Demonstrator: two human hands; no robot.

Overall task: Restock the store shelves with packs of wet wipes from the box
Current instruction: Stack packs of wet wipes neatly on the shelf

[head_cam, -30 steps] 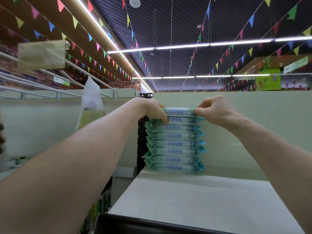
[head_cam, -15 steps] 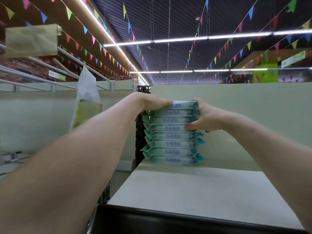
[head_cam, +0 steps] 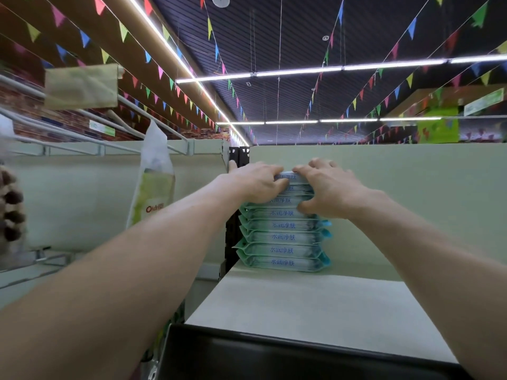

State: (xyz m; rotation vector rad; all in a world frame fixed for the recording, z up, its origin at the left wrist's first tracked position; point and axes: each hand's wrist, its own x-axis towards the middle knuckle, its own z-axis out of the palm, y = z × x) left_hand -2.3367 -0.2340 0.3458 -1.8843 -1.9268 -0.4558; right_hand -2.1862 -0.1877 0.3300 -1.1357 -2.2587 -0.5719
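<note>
Wet wipes stack (head_cam: pixel 282 237) stands on the shelf (head_cam: pixel 315 305), its top packs gripped by left hand (head_cam: pixel 255 185) and right hand (head_cam: pixel 329 190).

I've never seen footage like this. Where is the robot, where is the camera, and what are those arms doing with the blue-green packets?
There is no robot here. A person wears one wide-angle camera on the head, so you see their own two bare arms reaching forward. The view looks along a pale store shelf. At its back stands a stack of wet wipe packs. The left hand lies over the top, fingers curled onto the upper packs. The right hand grips the upper packs, fingers on top and thumb on the front. A hanging bag shows at left. The dark edge at the bottom is too cropped to identify.
</note>
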